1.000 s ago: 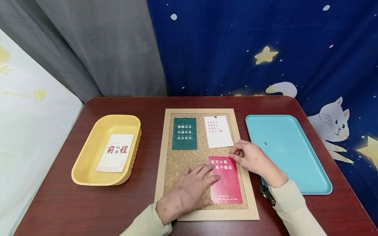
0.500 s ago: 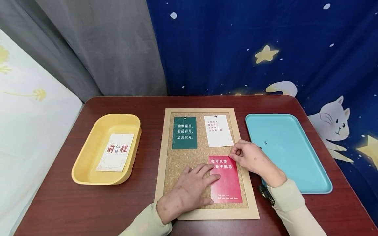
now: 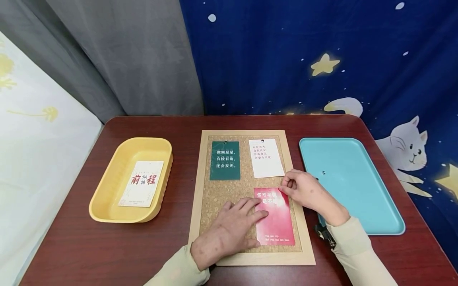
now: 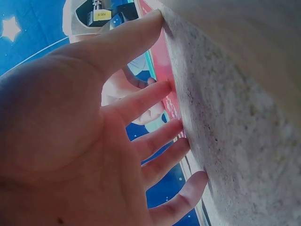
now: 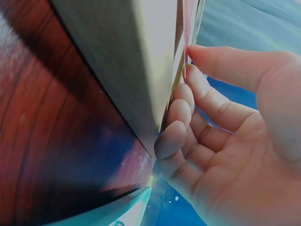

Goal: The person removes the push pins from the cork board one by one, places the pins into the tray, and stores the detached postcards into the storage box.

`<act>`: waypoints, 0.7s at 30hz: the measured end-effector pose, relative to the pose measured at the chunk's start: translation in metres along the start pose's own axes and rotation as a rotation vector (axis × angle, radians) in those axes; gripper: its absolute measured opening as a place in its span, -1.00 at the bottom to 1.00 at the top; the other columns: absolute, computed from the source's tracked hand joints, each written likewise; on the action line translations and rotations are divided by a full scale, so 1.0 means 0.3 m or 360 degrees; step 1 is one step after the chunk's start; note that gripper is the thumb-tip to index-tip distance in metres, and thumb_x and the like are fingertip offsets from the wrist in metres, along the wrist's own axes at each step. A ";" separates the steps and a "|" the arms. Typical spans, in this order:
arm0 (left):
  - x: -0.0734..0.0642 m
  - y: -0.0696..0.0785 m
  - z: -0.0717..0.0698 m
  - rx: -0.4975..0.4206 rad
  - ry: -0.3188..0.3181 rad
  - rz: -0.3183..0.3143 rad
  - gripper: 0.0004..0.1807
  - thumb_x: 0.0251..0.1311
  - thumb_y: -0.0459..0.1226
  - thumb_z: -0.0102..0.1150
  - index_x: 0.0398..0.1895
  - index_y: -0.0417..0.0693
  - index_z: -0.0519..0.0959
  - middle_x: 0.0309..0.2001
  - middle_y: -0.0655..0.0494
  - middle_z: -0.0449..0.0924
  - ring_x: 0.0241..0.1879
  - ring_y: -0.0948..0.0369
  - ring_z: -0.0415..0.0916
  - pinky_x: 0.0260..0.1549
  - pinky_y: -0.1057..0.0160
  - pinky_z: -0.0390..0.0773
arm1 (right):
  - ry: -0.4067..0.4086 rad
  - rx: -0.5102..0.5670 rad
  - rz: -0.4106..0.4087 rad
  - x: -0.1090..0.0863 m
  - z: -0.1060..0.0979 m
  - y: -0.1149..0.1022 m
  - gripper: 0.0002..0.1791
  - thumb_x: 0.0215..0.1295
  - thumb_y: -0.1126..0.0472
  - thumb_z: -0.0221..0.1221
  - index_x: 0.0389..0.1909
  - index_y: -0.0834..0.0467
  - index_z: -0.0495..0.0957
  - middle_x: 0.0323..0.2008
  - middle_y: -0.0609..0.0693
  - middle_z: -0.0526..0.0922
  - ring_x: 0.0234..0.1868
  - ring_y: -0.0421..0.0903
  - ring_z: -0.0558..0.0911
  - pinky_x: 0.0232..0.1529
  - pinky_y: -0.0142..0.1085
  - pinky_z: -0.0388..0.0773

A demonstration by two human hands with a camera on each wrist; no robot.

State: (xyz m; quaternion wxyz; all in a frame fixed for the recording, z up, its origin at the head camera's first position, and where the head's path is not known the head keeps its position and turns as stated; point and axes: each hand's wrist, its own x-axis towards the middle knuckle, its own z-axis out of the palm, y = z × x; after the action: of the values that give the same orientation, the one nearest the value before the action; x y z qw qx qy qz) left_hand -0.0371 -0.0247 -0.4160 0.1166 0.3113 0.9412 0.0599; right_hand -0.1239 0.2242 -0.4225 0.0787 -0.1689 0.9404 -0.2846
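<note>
A red card (image 3: 274, 222) with white lettering lies on the lower right of a wood-framed corkboard (image 3: 222, 192). My right hand (image 3: 309, 192) pinches its upper right corner between thumb and forefinger, as the right wrist view also shows; the other fingers are curled beside the frame. My left hand (image 3: 229, 228) lies with fingers spread, fingertips on the card's left edge and the thumb by its lower left corner. In the left wrist view the left fingertips (image 4: 164, 88) touch the card and cork. Above, a green card (image 3: 224, 169) and a white card (image 3: 268, 169) each carry a dark pin at the top.
At the left stands a yellow basket (image 3: 107, 198) holding a white card (image 3: 137, 194) with red and dark lettering. A turquoise tray (image 3: 358, 190) lies right of the board, with a small shiny pin (image 3: 323, 172) in it. Curtains hang behind the dark red table (image 3: 71, 246).
A bright sheen has appeared across the upper part of the red card, washing out some lettering. Both hands stay at the same places on it; the head view has shifted slightly.
</note>
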 end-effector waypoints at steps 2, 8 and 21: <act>-0.001 0.000 -0.001 -0.0009 -0.0001 0.0002 -0.15 0.09 0.28 0.43 0.47 0.52 0.36 0.55 0.27 0.24 0.53 0.22 0.20 0.35 -0.14 0.44 | -0.0031 0.0069 0.0027 0.001 -0.004 -0.001 -0.83 0.35 0.24 0.35 -0.42 0.05 0.57 -0.48 -0.10 0.57 -0.44 -0.21 0.48 -0.38 -0.40 0.44; -0.001 -0.001 -0.002 -0.0019 -0.0009 -0.0001 -0.15 0.08 0.27 0.44 0.48 0.52 0.36 0.56 0.26 0.24 0.53 0.22 0.20 0.35 -0.15 0.43 | -0.0107 0.0250 0.0066 0.002 -0.005 0.004 -0.91 0.37 0.28 0.32 -0.33 0.12 0.60 -0.45 -0.05 0.62 -0.43 -0.19 0.53 -0.38 -0.42 0.47; 0.002 0.002 0.002 -0.0036 -0.0012 -0.0015 -0.13 0.06 0.27 0.46 0.48 0.54 0.35 0.55 0.26 0.25 0.52 0.23 0.22 0.34 -0.11 0.44 | -0.0230 0.0436 0.0104 0.010 -0.009 0.017 -0.93 0.40 0.33 0.26 -0.27 0.19 0.72 -0.48 0.00 0.64 -0.52 -0.22 0.53 -0.49 -0.40 0.51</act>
State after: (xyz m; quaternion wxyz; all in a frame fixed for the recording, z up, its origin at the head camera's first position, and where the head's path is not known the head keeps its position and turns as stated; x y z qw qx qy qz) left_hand -0.0372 -0.0237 -0.4166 0.1238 0.3057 0.9415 0.0688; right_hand -0.1286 0.2286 -0.4233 0.1778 -0.1459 0.8896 -0.3947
